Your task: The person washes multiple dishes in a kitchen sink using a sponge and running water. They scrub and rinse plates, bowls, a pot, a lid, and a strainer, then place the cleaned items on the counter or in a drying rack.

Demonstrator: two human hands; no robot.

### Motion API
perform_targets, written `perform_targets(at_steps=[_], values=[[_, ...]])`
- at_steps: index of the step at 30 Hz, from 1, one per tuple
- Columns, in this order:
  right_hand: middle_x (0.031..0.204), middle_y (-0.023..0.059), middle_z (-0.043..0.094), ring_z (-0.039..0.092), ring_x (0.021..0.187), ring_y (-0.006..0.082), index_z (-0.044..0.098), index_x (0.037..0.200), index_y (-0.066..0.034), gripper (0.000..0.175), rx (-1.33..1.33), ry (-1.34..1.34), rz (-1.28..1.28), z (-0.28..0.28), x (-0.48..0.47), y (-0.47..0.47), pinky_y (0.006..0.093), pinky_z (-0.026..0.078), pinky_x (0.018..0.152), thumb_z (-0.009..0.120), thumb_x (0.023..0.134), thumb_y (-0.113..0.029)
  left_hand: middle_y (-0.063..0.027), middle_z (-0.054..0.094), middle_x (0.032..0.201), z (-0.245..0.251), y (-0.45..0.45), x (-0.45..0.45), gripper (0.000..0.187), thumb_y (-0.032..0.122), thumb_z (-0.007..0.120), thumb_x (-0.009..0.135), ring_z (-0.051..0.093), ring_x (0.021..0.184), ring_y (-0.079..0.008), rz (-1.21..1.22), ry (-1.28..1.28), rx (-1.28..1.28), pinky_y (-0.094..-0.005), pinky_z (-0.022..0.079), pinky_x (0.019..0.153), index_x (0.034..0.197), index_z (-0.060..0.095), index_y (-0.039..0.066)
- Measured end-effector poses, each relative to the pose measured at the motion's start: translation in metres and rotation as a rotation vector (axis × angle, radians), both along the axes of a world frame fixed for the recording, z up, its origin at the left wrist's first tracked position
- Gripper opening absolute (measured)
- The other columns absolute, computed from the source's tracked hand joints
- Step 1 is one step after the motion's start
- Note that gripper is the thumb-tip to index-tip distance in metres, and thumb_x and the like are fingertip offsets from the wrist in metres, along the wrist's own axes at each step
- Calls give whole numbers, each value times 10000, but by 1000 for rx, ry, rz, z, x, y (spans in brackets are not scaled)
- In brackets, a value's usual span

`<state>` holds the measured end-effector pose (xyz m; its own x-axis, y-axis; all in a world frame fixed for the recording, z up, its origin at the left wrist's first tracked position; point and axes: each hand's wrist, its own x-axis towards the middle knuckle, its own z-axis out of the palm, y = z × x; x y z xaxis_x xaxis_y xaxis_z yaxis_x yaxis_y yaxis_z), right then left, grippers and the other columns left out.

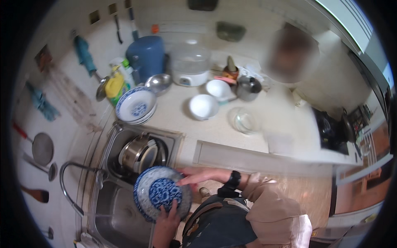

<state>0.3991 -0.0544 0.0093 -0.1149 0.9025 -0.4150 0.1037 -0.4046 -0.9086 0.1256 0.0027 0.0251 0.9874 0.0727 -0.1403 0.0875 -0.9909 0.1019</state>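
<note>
A blue-and-white patterned porcelain plate (165, 192) is tilted up over the near edge of the sink, its decorated face towards me. My left hand (168, 218) holds it from below, with fingertips spread on the blue centre. From the other side my right hand (194, 177) grips the rim, fingers resting on the face. A dark band circles my right wrist. Beneath and beside the plate is the steel sink basin (114, 204). The curved tap (63, 179) reaches over this basin, and a faint streak like running water leaves its spout.
The other basin holds a steel pot (136, 155) among stacked cookware. Patterned bowls (136, 105) sit at the counter corner by a yellow detergent bottle (114, 83). White bowls (203, 107), a glass bowl (245, 121), a steamer (190, 63) and a metal pot (249, 88) stand on the counter.
</note>
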Motion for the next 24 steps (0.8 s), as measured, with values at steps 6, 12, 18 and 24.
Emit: perform_targets(at_steps=[6,12,18,24], values=[[803,58,588,501,474,105,264,1391,-22,647,132,142,-680,-9,98,-147,240,408,400,523,810,-136,-120,493,1330,9,-32,160,101,135,580,805,501,1165,-366,-350,-390,-47,-504,429,953,884,562,75],[860,69,577,576,572,137,448,1167,-24,419,204,102,-1457,-41,181,-321,233,463,366,493,762,-123,-159,427,1375,8,-23,207,392,96,492,818,441,1240,-335,-193,-502,-183,-449,359,1041,1206,544,95],[807,3,562,470,585,104,539,964,-88,159,415,260,-1666,-116,283,-423,254,401,513,496,913,-232,-85,659,861,-36,4,157,261,91,597,807,640,761,-252,164,-562,-202,-352,526,682,1067,617,81],[899,52,569,538,776,126,538,1100,-28,296,371,-330,-1399,-202,375,-487,253,489,678,506,909,-252,-125,632,779,-45,22,104,194,111,581,816,625,703,-296,492,-495,-217,-372,506,598,1004,609,70]])
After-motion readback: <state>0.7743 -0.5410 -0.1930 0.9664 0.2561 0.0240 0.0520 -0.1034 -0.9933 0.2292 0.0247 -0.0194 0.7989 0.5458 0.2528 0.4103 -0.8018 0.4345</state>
